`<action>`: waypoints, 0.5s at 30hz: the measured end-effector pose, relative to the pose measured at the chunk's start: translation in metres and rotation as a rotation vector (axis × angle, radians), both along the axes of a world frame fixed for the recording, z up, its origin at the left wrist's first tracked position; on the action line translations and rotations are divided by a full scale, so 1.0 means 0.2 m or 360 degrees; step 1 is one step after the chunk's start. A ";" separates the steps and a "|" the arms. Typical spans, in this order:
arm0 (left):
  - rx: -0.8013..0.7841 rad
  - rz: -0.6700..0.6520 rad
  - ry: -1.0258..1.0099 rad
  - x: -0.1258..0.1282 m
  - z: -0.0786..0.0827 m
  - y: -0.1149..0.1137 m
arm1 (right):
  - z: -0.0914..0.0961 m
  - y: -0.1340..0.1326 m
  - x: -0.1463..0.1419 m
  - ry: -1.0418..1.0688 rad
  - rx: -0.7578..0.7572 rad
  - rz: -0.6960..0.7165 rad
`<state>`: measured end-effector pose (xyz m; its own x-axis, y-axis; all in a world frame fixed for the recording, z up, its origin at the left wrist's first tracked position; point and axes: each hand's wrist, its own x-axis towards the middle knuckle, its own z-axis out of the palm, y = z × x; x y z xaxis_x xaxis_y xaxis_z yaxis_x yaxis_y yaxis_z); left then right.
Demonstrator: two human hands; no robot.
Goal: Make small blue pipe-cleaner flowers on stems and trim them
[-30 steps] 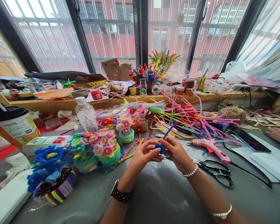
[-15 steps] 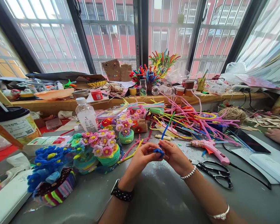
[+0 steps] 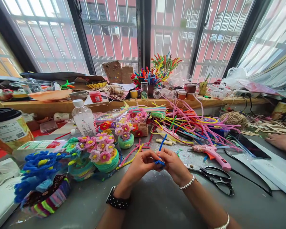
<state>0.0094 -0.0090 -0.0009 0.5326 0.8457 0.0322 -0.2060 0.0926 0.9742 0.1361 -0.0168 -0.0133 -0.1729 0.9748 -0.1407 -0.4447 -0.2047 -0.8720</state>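
Blue pipe cleaner (image 3: 160,162): at the fingertips of both hands; its curled lower part sits between them and its straight end rises just above.
Left hand (image 3: 140,165): fingers drawn into a narrow pinch, holding the curled part from the left.
Right hand (image 3: 175,164): fingers also pinched narrow, holding the piece from the right, at the foot of the straight end.
Pink glue gun (image 3: 212,152): right of the fingers, on its side, nozzle pointing towards them.
Black-handled scissors (image 3: 216,178): right of the fingers, nearer than the glue gun, blade end beside the right hand.
Loose pipe cleaners (image 3: 193,119): beyond the fingers, in a tangled, mostly pink heap.
Pink flowers (image 3: 101,146): left of the fingers, above a green pot (image 3: 107,163).
Blue flowers (image 3: 41,163): farther left of the fingers, in a striped basket (image 3: 49,200).
Table (image 3: 147,203): grey, below the fingers.
Another person's hand (image 3: 280,141): well apart, far right of the fingers.
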 end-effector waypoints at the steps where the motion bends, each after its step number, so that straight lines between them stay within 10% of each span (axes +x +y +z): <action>1: -0.0006 -0.0007 0.0003 0.00 0.00 0.00 | 0.00 0.00 0.00 -0.0076 0.0028 -0.0030; 15: -0.0476 -0.0208 -0.0464 0.03 0.02 -0.03 | -0.03 0.02 -0.01 0.0226 -0.0092 -0.0059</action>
<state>0.0153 -0.0157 0.0033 0.6409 0.7666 -0.0389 -0.4362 0.4055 0.8033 0.1347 -0.0120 -0.0196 -0.1593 0.9719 -0.1735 -0.5707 -0.2340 -0.7871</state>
